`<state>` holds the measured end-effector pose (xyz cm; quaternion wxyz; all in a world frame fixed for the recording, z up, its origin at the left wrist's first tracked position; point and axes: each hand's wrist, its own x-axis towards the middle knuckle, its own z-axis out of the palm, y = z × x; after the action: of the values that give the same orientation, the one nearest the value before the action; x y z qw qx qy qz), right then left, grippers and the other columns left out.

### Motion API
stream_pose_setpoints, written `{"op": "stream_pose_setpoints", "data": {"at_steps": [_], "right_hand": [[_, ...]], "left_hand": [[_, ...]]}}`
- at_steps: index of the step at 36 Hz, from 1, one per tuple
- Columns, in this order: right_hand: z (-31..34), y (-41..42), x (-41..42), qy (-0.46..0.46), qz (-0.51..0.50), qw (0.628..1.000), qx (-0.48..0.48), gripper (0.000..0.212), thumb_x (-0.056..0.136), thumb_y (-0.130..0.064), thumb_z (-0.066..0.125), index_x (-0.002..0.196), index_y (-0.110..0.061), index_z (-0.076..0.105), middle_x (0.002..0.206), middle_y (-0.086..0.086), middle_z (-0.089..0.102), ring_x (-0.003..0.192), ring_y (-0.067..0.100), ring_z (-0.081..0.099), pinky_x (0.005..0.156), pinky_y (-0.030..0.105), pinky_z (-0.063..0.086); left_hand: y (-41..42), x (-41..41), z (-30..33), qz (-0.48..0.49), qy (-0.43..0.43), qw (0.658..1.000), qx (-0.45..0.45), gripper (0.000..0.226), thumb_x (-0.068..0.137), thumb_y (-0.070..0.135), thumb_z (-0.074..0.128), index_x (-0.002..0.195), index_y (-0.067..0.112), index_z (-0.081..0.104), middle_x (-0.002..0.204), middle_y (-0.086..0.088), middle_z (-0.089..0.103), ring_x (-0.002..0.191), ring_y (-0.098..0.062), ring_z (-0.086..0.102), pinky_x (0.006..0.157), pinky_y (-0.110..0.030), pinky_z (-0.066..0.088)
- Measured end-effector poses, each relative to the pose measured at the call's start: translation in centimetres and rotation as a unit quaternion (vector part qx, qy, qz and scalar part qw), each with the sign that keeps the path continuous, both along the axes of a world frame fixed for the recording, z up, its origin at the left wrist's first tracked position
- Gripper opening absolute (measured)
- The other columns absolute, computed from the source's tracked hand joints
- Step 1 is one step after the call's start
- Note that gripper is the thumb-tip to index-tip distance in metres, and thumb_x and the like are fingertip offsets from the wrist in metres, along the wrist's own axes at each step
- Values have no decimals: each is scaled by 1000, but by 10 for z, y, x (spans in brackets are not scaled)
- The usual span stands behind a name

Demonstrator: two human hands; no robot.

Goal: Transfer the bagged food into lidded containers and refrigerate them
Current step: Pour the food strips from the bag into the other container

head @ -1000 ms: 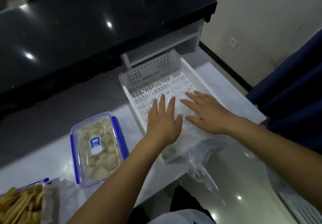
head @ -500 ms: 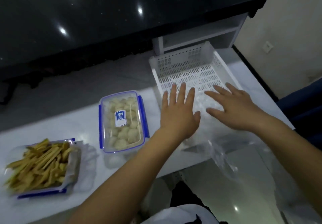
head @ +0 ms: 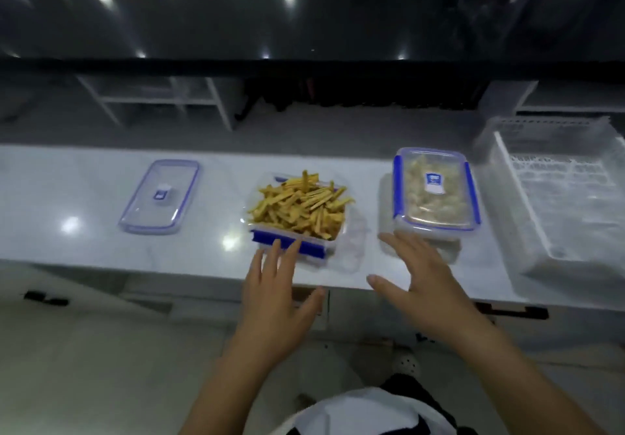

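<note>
Head view: blue lid label (head: pixel 434 182), unreadable

Both hands (head: pixel 345 296) left tray (head: pixel 558 198) for fries (head: pixel 299 203)

Two blue-clipped containers, one open with fries (head: pixel 297 211) and one lidded with pale pieces (head: pixel 436 191), one loose lid (head: pixel 159 198), one white basket (head: pixel 561 191), two hands, left (head: pixel 274 302) and right (head: pixel 422 286).

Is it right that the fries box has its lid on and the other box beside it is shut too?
Not quite. The head view shows the fries box open, with fries heaped above its rim. Its lid lies apart on the counter, to the left. The other box is shut, as you said, and both hands are empty.
</note>
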<state>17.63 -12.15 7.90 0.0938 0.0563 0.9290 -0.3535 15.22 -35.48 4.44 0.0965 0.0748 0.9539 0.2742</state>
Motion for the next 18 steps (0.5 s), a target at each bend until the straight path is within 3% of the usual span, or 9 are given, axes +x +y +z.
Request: {"op": "stream_pose_setpoints", "data": {"at_steps": [6, 12, 18], "right_hand": [[-27, -72, -4, -32, 55, 997, 33, 76, 89, -56, 61, 154, -40, 26, 167, -10, 10, 153, 12, 2, 121, 39, 11], [-15, -105, -22, -28, 48, 997, 48, 75, 89, -52, 63, 153, -40, 26, 166, -5, 17, 152, 13, 9, 121, 37, 16], [-16, -163, -51, -3, 133, 990, 53, 69, 92, -52, 60, 152, -40, 28, 158, -19, 17, 150, 6, 5, 120, 28, 9]], "left_hand": [[-86, 27, -23, 55, -29, 998, 33, 83, 92, 51, 61, 159, 32, 14, 168, 0, 2, 153, -21, -9, 123, -40, 5], [-129, 20, -35, 58, -54, 996, 41, 88, 91, 55, 61, 159, 36, 8, 168, 4, -1, 153, -17, -12, 125, -38, 7], [-177, -27, -44, 99, -72, 992, 25, 85, 93, 52, 60, 159, 35, 8, 168, 1, -5, 154, -22, -11, 124, -40, 5]]}}
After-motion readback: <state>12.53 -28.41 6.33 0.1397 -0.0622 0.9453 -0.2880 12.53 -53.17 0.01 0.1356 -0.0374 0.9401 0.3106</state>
